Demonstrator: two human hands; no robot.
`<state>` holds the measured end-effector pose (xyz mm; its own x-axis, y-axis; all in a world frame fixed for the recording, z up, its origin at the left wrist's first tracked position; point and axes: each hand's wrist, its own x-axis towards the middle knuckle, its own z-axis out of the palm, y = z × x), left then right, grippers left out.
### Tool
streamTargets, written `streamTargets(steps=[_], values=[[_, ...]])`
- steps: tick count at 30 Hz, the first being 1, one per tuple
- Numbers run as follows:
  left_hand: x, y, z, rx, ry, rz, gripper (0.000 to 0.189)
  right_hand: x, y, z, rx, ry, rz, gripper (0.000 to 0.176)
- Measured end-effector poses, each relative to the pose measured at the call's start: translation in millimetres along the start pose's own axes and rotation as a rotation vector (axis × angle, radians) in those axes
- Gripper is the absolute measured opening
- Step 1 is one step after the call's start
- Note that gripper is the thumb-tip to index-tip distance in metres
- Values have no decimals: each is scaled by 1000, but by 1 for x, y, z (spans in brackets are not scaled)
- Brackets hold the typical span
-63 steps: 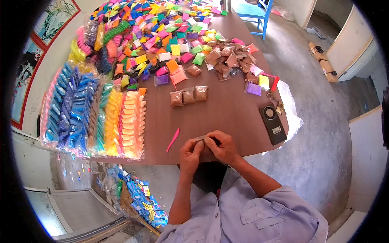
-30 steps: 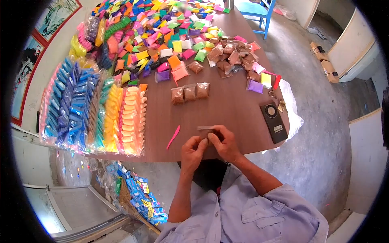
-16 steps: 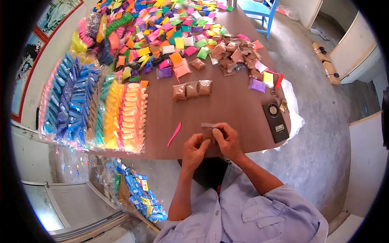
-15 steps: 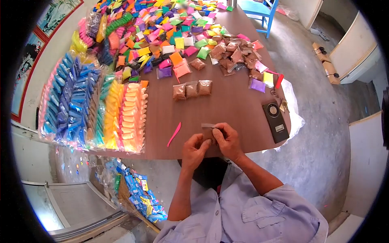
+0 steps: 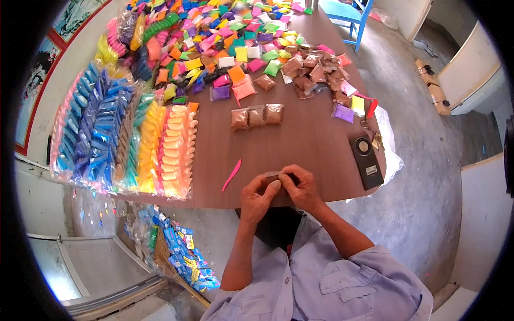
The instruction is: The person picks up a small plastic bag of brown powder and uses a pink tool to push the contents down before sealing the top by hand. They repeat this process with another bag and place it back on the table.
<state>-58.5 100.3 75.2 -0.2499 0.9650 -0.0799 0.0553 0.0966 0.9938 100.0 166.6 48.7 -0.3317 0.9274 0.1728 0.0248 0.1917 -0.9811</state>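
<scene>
Between both hands, near the table's front edge, is a small brown packet (image 5: 272,176) with a clear top strip, mostly covered by fingers. My left hand (image 5: 257,197) pinches its left side, and my right hand (image 5: 300,187) pinches its right side. Beyond them three brown packets (image 5: 256,115) lie side by side in a row. A pink plastic knife (image 5: 232,175) rests on the table to the left of my left hand. One more brown packet (image 5: 264,82) lies farther back, beside a heap of brown packets (image 5: 316,72).
Rows of bagged coloured packets (image 5: 128,136) cover the table's left side. A heap of mixed coloured packets (image 5: 230,32) spreads over the back. On the right lie a black device (image 5: 367,163), keys (image 5: 377,140) and a red object (image 5: 372,108). A blue chair (image 5: 348,13) stands behind.
The fingers have closed in over the packet's top strip, so less of the strip shows. The whole view has shifted slightly.
</scene>
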Motion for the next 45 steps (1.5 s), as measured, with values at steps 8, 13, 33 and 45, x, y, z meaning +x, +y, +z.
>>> streamTargets(steps=[8, 13, 33, 45], values=[[1, -21, -2, -68, 85, 53, 20, 0, -6, 0, -79, -26, -45, 9], [1, -7, 2, -75, 109, 16, 18, 0, -3, 1, -51, -20, 5, 9], [4, -17, -7, -129, 127, 4, 20, 2, 2, 3, -5, 28, 43, 14], [4, -15, -3, -54, 23, 17, 20, 2, -8, 0, -113, -11, -40, 16]])
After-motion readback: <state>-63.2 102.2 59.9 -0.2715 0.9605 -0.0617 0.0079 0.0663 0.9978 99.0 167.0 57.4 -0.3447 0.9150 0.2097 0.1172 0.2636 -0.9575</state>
